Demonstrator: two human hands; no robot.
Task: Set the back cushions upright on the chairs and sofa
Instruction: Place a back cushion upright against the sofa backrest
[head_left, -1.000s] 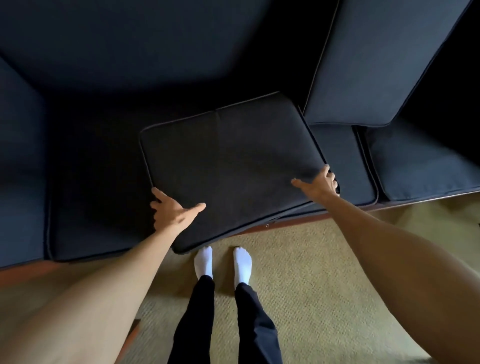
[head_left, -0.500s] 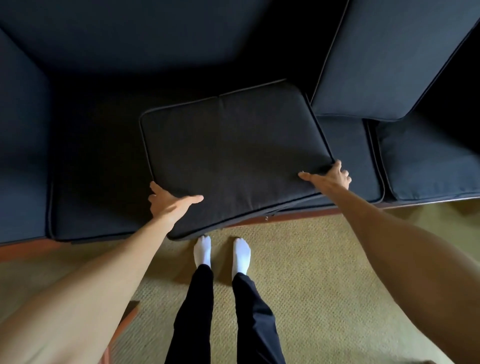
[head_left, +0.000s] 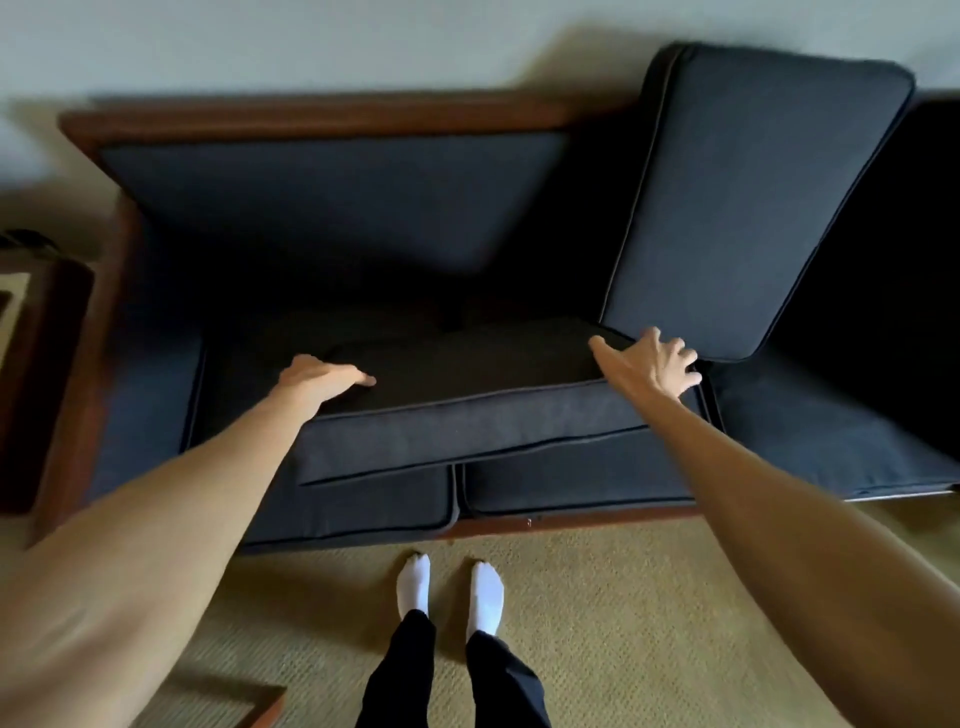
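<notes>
Both hands grip one flat cushion.
Left hand and right hand clasp its far corners, arms outstretched.

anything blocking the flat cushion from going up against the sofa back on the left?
Nothing visible. Both hands, left hand and right hand, are already on the flat cushion. The sofa back behind it is bare. The upright cushion stands to the right, touching the flat one's right corner, not in the path.

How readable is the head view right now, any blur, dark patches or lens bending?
Head view: soft motion blur; wide-angle bending curves the sofa frame; deep shadow hides the seat behind the loose cushion held by left hand and right hand; far right nearly black.
</notes>
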